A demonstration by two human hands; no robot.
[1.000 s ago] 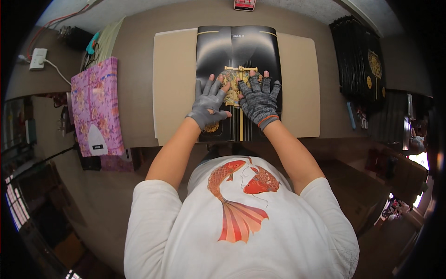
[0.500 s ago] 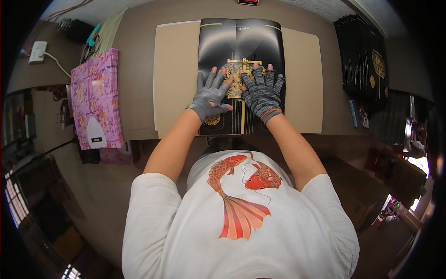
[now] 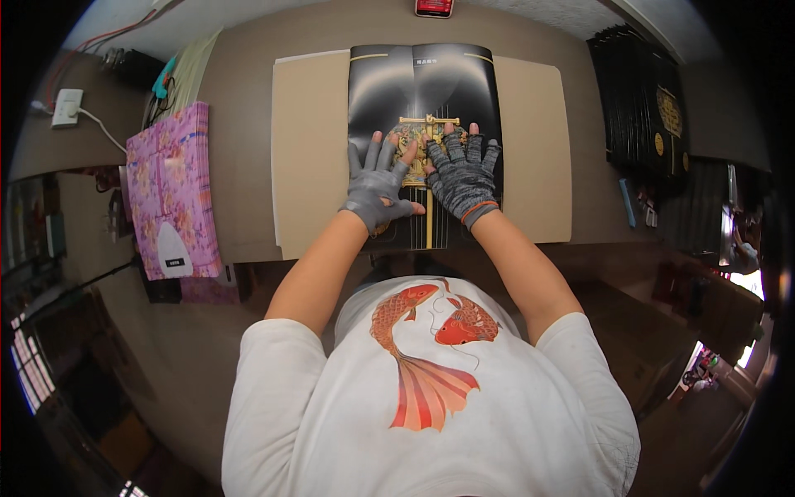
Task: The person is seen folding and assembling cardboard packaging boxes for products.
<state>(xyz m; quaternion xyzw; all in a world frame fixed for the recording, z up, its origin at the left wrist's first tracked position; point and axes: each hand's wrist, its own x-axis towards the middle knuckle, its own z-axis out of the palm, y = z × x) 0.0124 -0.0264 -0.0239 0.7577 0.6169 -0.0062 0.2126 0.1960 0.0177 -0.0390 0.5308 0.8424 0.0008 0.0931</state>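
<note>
A glossy black printed sheet (image 3: pixel 377 79) with gold decoration lies flat on a tan cardboard sheet (image 3: pixel 310 149). My left hand (image 3: pixel 381 192), in a plain grey fingerless glove, rests palm down on its left half, fingers spread. On the right half lies my right hand (image 3: pixel 465 178), in a dark mottled fingerless glove with an orange cuff edge, its fingers also stretched out. Both hands partly cover the gold ornament (image 3: pixel 429 122) in the middle. Neither hand grips anything. What is under the palms is hidden.
At the left stands a pile of purple floral packages (image 3: pixel 170 178). A white power socket (image 3: pixel 67 108) with a cord is beyond it. A stack of black, gold-printed items (image 3: pixel 638 108) is at the right, near a blue tool (image 3: pixel 628 203). A phone (image 3: pixel 435 7) lies at the far edge.
My left hand has slid slightly right across the black sheet, its thumb closer to the middle strip. The right hand stays spread on the sheet. The whole view has shifted a little.
</note>
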